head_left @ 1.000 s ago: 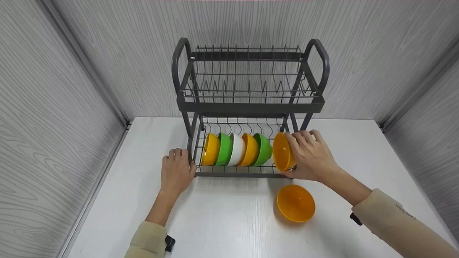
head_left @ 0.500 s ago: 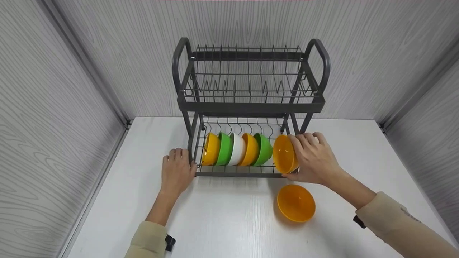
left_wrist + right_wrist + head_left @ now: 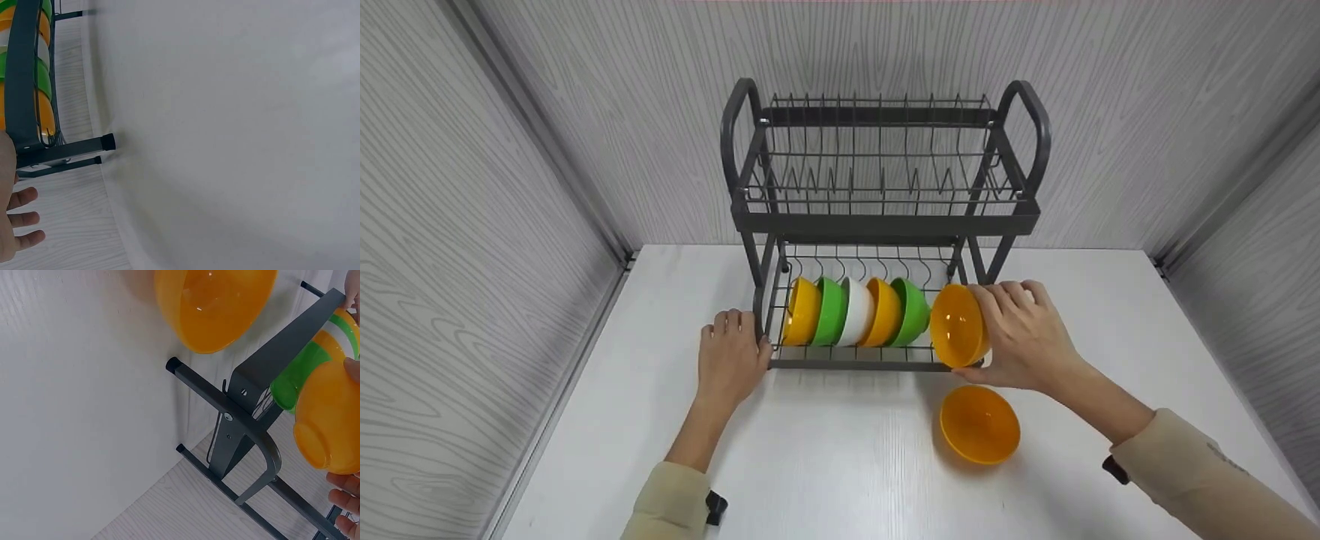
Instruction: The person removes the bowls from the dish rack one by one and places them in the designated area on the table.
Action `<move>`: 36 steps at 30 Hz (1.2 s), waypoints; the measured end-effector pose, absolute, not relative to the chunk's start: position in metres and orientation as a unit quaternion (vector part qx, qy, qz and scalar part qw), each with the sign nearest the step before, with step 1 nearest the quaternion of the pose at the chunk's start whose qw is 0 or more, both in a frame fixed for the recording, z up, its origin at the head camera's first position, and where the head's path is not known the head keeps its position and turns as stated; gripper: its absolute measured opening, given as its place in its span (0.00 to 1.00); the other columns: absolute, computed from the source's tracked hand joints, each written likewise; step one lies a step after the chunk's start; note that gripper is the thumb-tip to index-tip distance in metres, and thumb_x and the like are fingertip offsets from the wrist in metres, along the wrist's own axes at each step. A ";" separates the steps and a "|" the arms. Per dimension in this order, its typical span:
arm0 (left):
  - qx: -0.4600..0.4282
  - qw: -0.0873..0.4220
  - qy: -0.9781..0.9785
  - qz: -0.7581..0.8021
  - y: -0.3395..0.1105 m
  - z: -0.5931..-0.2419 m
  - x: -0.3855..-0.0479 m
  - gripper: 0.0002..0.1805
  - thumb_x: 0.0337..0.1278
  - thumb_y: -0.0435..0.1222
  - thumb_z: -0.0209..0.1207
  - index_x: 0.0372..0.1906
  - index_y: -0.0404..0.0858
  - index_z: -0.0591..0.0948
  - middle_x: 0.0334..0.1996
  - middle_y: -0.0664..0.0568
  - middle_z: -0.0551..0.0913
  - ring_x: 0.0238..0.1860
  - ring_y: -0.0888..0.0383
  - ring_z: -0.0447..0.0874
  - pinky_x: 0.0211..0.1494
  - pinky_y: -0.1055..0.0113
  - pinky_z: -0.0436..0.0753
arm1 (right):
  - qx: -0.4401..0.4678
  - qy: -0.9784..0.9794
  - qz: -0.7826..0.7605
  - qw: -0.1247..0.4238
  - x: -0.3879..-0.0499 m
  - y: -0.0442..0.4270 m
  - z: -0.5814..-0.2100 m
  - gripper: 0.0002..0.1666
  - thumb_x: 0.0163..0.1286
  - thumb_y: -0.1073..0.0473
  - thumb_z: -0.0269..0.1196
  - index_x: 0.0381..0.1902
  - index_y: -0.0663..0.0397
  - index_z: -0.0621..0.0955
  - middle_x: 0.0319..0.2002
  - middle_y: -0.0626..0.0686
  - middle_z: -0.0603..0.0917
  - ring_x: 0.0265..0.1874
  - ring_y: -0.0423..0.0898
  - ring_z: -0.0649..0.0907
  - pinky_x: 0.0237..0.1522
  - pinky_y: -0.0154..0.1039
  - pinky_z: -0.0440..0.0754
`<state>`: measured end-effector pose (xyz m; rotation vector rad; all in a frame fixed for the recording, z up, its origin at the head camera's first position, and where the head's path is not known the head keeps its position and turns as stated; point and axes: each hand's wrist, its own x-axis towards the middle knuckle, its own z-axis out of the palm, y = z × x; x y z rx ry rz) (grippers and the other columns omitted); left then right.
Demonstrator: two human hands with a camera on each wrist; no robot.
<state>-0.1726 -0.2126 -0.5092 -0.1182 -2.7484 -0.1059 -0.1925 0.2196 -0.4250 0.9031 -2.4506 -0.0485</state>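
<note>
Head view: one shiny, plain orange bowl (image 3: 957, 326), tipped sideways, is at the lower right of the dark rack (image 3: 885, 225), clamped in the right hand's (image 3: 1024, 337) grip; the left hand (image 3: 730, 360), fingers loose, touches the rack.

Before me are four orange bowls (image 3: 980, 425), two green bowls (image 3: 829, 311) and one white bowl (image 3: 854, 311), seven in all. I count one rack (image 3: 885, 224) with two handles (image 3: 727, 142), and two hands (image 3: 727, 364), both mine.
</note>
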 end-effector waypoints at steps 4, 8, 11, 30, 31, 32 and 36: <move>-0.042 0.194 -0.980 -0.034 -0.213 -0.509 -0.172 0.21 0.72 0.44 0.56 0.55 0.29 0.76 0.52 0.31 0.83 0.59 0.35 0.81 0.56 0.44 0.82 | 0.334 -0.901 -0.010 0.278 -0.190 0.222 -0.426 0.70 0.36 0.16 0.73 0.65 0.61 0.74 0.46 0.61 0.87 0.46 0.60 0.82 0.54 0.58 0.78; -0.042 0.195 -0.979 -0.034 -0.212 -0.508 -0.172 0.21 0.72 0.44 0.56 0.55 0.30 0.76 0.52 0.31 0.83 0.58 0.35 0.81 0.56 0.44 0.82 | 0.332 -0.900 0.000 0.281 -0.186 0.224 -0.426 0.71 0.35 0.16 0.73 0.65 0.61 0.74 0.46 0.61 0.87 0.45 0.61 0.82 0.54 0.58 0.78; -0.041 0.192 -0.980 -0.034 -0.212 -0.509 -0.172 0.21 0.72 0.44 0.56 0.55 0.30 0.76 0.52 0.31 0.83 0.58 0.35 0.81 0.57 0.44 0.82 | 0.330 -0.903 0.009 0.274 -0.183 0.225 -0.426 0.71 0.35 0.15 0.73 0.65 0.61 0.74 0.46 0.61 0.87 0.46 0.61 0.82 0.54 0.58 0.77; -0.042 0.198 -0.979 -0.037 -0.212 -0.510 -0.173 0.20 0.71 0.44 0.56 0.54 0.30 0.76 0.51 0.32 0.83 0.58 0.36 0.81 0.56 0.45 0.83 | 0.329 -0.899 0.061 0.283 -0.160 0.233 -0.431 0.69 0.36 0.17 0.72 0.64 0.61 0.73 0.46 0.60 0.86 0.46 0.59 0.82 0.54 0.58 0.77; -0.042 0.198 -0.979 -0.037 -0.212 -0.510 -0.173 0.20 0.71 0.44 0.56 0.54 0.30 0.76 0.51 0.32 0.83 0.58 0.36 0.81 0.56 0.45 0.83 | 0.328 -0.899 0.061 0.284 -0.159 0.234 -0.431 0.69 0.36 0.17 0.72 0.64 0.61 0.73 0.46 0.60 0.86 0.46 0.59 0.82 0.54 0.58 0.77; -0.041 0.197 -0.979 -0.036 -0.212 -0.510 -0.173 0.20 0.72 0.44 0.56 0.54 0.30 0.76 0.51 0.32 0.83 0.58 0.36 0.81 0.56 0.45 0.83 | 0.327 -0.899 0.063 0.285 -0.158 0.234 -0.432 0.69 0.35 0.17 0.72 0.64 0.61 0.73 0.46 0.60 0.86 0.46 0.59 0.83 0.54 0.58 0.77; -0.041 0.199 -0.978 -0.036 -0.212 -0.511 -0.173 0.20 0.72 0.44 0.56 0.54 0.30 0.76 0.52 0.32 0.83 0.58 0.36 0.81 0.56 0.45 0.82 | 0.326 -0.898 0.072 0.285 -0.154 0.236 -0.433 0.69 0.36 0.17 0.73 0.64 0.60 0.73 0.46 0.60 0.86 0.46 0.59 0.82 0.55 0.59 0.77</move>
